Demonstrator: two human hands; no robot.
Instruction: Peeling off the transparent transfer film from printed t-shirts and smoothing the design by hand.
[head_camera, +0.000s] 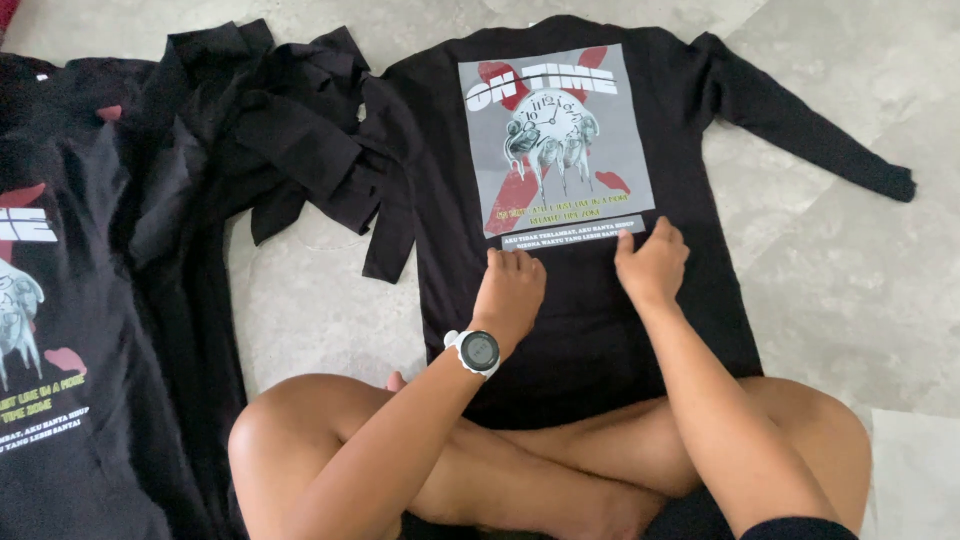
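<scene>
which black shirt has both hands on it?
The long-sleeved black shirt spread flat in the middle: left hand and right hand press just below its grey print. The shirt at the left edge lies untouched.

Count: two hands, left hand (508, 290) and right hand (652, 265), both flat on one spread black long-sleeve shirt (580, 330); one more printed black shirt (60, 400) at left; one heap of black garments (290, 140), number inside unclear; one wristwatch (479, 351); one printed graphic panel (555, 140) per shirt.
</scene>
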